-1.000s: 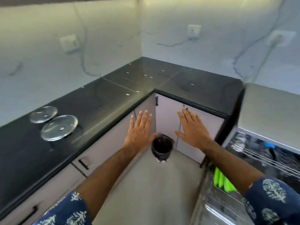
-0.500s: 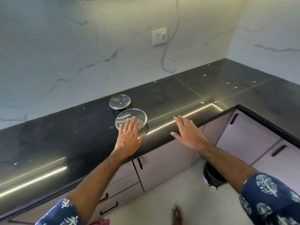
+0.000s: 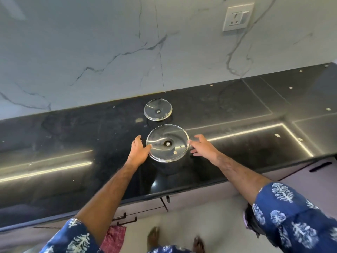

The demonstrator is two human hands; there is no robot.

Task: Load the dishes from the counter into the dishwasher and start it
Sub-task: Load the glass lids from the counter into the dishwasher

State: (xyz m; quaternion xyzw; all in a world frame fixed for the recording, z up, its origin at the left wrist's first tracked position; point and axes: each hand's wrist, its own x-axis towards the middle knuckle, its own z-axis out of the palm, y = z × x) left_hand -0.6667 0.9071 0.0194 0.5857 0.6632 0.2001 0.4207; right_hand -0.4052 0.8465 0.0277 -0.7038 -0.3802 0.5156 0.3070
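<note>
While both hands reach the larger glass lid (image 3: 167, 142) on the black table (image 3: 237, 143), left hand (image 3: 138, 151) touches its rim, right hand (image 3: 202, 146) hovers spread beside it (neither clearly gripping); a smaller lid (image 3: 158, 109) lies behind.

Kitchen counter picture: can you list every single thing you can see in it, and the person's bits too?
large glass lid: 1, clear, near counter edge, between the hands
small glass lid: 1, clear, behind the large one
counter: 1, black, shiny
wall: 1, white marble with grey veins
socket: 1, white, upper right wall
cabinets: pale, dark handles, under counter
red cloth: 1, on floor
left hand: fingers touching large lid's left rim
right hand: fingers at its right rim
sleeves: 2, blue, white print
feet: 2, bare
</note>
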